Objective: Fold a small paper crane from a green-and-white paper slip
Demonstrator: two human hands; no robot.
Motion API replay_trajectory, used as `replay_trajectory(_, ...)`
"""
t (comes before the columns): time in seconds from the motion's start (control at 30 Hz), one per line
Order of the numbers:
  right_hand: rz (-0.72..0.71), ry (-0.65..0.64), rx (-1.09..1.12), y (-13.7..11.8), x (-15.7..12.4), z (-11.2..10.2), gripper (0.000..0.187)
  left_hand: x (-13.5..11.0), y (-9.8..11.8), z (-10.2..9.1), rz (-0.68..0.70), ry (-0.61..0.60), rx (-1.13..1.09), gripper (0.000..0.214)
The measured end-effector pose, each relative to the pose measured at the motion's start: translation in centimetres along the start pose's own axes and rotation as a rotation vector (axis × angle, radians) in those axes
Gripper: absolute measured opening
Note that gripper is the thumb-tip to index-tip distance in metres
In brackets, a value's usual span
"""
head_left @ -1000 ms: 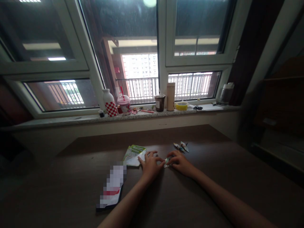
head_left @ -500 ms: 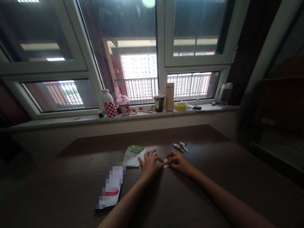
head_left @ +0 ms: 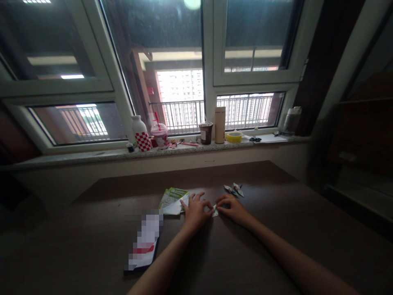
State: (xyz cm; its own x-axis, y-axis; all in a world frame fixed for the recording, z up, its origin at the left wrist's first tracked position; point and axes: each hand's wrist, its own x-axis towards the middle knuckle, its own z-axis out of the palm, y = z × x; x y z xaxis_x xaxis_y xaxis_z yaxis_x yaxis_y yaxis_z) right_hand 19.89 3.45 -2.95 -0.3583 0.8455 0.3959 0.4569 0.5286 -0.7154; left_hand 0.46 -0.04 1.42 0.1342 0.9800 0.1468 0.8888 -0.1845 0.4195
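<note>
Sitting between both hands, head view: a small paper piece point(head_left: 215, 211), white-green, lying on the brown table point(head_left: 276, 196). Left hand point(head_left: 195, 213) is pinching its left edge between thumb and index; other fingers are spreading, outermost overlapping the green-and-white sheets point(head_left: 170, 200). Right hand point(head_left: 233, 209) is bunching thumb and index at the right edge; can't tell if gripping or just pressing. Progress, my read: folded paper pieces point(head_left: 238, 189) are lying just beyond the right hand, looking done; count unclear. Current piece is looking part-folded. Sheets are lying flat, apparently unworked. Pixelated flat object point(head_left: 147, 233) is lying nearer the camera.
</note>
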Motion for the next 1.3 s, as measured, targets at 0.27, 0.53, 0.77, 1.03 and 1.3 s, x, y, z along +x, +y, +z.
replay_trajectory(0.27,0.046,0.02,-0.143,-0.2,0.2,0.3,0.008,0.0,-0.1,0.0,-0.001,0.004,-0.008,0.011)
replay_trajectory(0.53,0.035,-0.006,-0.194,-0.7,0.0,0.3,0.01,-0.2,-0.3,0.2,0.017,0.022,0.01,0.012)
replay_trajectory(0.77,0.036,-0.025,-0.205,-1.4,-0.2,0.0,0.011,0.0,-0.3,-0.6,-0.028,-0.037,0.006,0.013)
replay_trajectory(1.03,0.031,-0.03,-0.235,-1.5,-0.3,0.0,0.01,-0.1,-0.5,-0.3,-0.027,-0.023,0.025,0.015)
replay_trajectory(1.3,0.028,-0.069,-0.238,-1.4,-0.4,-0.2,0.017,-0.3,-0.5,-0.3,-0.017,-0.01,0.048,0.016)
